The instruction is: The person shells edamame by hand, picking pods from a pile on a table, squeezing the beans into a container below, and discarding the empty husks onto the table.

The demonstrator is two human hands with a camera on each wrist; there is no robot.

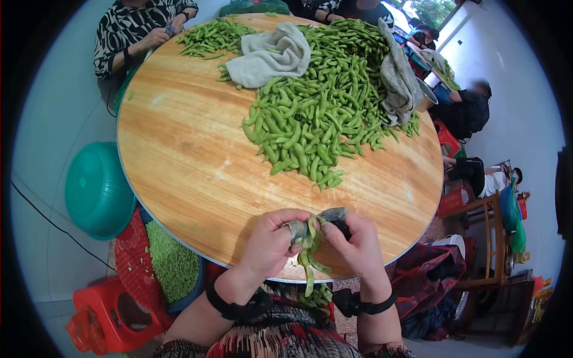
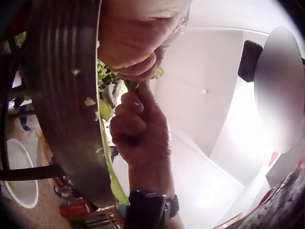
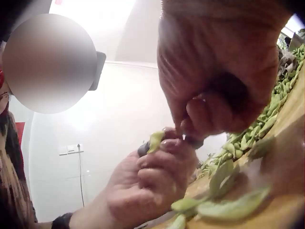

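Note:
Over the table's near edge, my left hand point(image 1: 268, 241) and right hand point(image 1: 358, 241) meet at the fingertips. A green soybean pod point(image 1: 311, 230) is pinched between them. Dark coverings wrap some of the fingers on both hands. More pods, looking flattened, hang just below the left fingers point(image 1: 290, 238), such as one long pod point(image 1: 309, 280). In the right wrist view, a pale green pod piece point(image 3: 156, 141) pokes out of the left hand's curled fingers. Several pods point(image 3: 233, 205) lie on the wood below. A few more pods point(image 1: 316, 298) rest at my lap.
A large heap of soybean pods point(image 1: 304, 131) covers the far side of the round wooden table point(image 1: 179, 149), with grey cloths point(image 1: 271, 56) on it. A tub of shelled beans point(image 1: 173, 262), a green basin point(image 1: 98, 190) and a red stool point(image 1: 119, 316) stand at left. Other people sit around.

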